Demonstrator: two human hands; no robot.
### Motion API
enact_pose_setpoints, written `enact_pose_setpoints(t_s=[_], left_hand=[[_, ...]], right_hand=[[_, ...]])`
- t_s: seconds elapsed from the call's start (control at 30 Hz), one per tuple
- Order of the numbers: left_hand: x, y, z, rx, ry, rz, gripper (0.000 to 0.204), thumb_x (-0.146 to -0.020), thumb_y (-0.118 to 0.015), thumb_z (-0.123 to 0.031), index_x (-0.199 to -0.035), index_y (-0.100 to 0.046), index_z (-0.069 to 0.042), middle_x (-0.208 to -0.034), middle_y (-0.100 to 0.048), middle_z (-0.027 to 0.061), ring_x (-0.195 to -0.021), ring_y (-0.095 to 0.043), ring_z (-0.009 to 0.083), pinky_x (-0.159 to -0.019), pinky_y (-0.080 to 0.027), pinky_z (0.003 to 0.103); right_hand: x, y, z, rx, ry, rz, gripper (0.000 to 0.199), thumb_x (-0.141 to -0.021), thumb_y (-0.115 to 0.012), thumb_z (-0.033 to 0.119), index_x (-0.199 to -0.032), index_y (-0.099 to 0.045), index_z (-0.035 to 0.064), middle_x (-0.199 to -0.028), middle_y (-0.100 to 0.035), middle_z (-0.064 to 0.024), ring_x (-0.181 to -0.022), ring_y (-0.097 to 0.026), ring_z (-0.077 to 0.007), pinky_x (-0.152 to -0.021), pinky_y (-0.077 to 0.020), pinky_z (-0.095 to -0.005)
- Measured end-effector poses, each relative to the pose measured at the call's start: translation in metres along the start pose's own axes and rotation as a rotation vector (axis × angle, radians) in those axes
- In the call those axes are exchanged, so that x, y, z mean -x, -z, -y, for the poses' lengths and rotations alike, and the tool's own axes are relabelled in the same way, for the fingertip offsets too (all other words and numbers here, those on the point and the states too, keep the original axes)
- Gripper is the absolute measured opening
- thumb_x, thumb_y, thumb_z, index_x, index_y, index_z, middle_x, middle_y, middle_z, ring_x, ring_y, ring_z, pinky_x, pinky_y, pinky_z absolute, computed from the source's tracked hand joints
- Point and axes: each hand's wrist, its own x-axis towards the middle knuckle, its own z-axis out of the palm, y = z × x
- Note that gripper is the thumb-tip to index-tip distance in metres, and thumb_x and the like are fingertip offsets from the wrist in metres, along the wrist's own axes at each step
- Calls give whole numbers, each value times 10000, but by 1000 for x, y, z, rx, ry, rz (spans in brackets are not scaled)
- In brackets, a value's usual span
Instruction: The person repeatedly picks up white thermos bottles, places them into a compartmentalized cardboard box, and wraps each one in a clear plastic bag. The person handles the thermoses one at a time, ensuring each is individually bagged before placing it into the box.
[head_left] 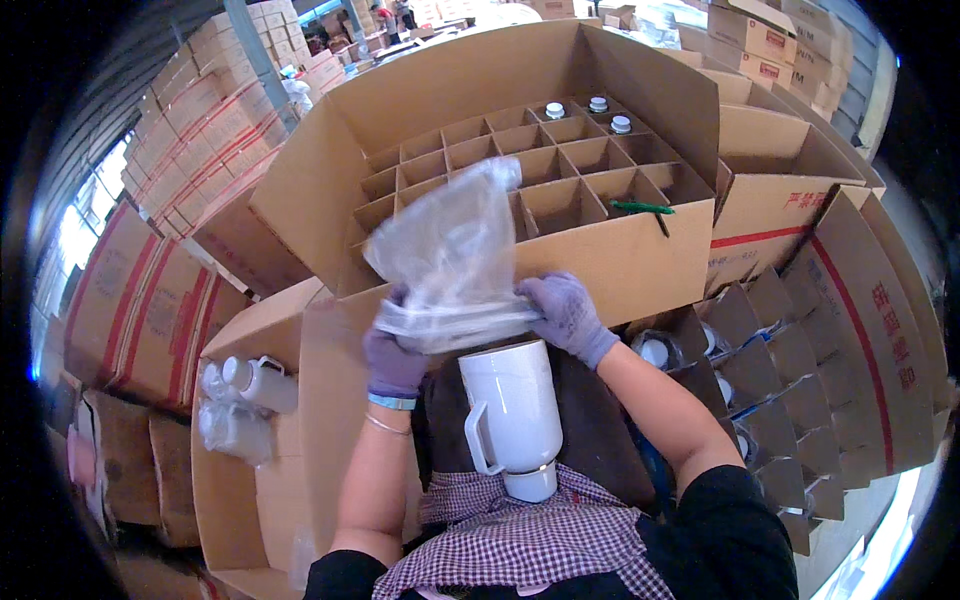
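Both my hands wear purple-grey gloves. A clear plastic bag is stretched between them, its gathered edge running from one hand to the other. My left hand is closed on the bag's left end. The right end is pinched in my right hand. Just below the bag, a white tumbler with a side handle rests on my lap, its wide end toward the bag. Neither hand touches the tumbler. Beyond the bag stands an open carton with cardboard dividers, and a few white-capped containers sit in its far right cells.
A green pen-like tool lies at the carton's near right. An open box on the left holds white handled bottles, some plastic-wrapped. To the right, another divided carton holds wrapped items. Stacked cartons rise at the back left.
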Motion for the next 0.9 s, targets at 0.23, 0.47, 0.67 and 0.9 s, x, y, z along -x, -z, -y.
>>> enact_pose_setpoints(t_s=[0.23,0.47,0.67,0.9], left_hand=[[77,-46,39,125,70,9,270,-886,-661,-256,-1002,-583,-24,-963,-639,130,-884,-609,264,-774,-480,369],[188,-21,-23,-33,-95,298,378,-767,-797,-230,-1007,-612,-4,-890,-645,76,-840,-608,232,-749,-490,378],[144,-40,-71,32,185,193,275,-918,-632,-197,-1090,-648,17,-1017,-660,87,-928,-617,223,-828,-503,368],[115,-132,-168,115,-35,442,218,-922,-576,-201,-971,-662,-7,-989,-663,144,-866,-639,303,-784,-504,362]], right_hand=[[86,7,14,-26,-215,10,170,-768,-703,197,-902,-623,130,-791,-627,-126,-841,-639,-347,-786,-479,-476],[157,61,105,-224,-12,460,241,-758,-687,196,-981,-638,119,-1015,-610,-97,-1120,-582,-290,-1131,-348,-533],[192,64,145,-506,-312,271,695,-772,-780,364,-1359,-523,95,-1354,-500,-200,-1260,-502,-397,-1101,-397,-500],[201,117,161,5,-521,-398,955,-603,-895,210,-1408,-399,73,-1414,-417,-243,-1260,-493,-450,-1036,-470,-458]])
